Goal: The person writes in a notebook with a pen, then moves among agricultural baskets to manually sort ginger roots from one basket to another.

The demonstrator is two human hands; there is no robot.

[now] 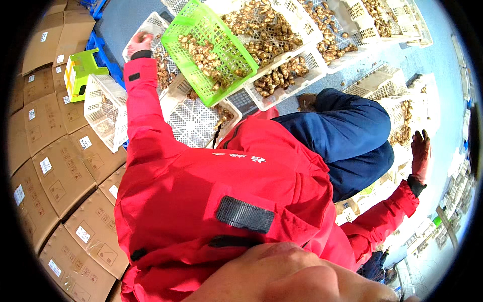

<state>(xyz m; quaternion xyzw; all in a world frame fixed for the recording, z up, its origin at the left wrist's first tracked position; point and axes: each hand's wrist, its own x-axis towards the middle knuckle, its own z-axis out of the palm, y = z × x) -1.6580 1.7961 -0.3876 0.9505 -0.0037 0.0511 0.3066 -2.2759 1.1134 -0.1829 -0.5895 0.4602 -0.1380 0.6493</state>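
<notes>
My left hand (138, 43), in a pale glove on a red sleeve, reaches far up-left with its fingers curled. It sits at the rim of a white mesh basket (151, 25), just beside the corner of a tilted green mesh basket (204, 38) of brown mushrooms. Whether it grips anything is unclear. My right hand (420, 153), in a dark red glove, stretches out to the right with its fingers spread, next to a white basket of mushrooms (402, 126). My red jacket and blue trousers (347, 136) fill the middle.
Sealed cardboard boxes (60, 171) are packed along the left side. A green stool (83, 68) and an overturned white basket (103, 110) stand by them. Several white baskets of mushrooms (282, 30) cover the blue floor at the top. Empty white baskets (193, 118) lie near my knees.
</notes>
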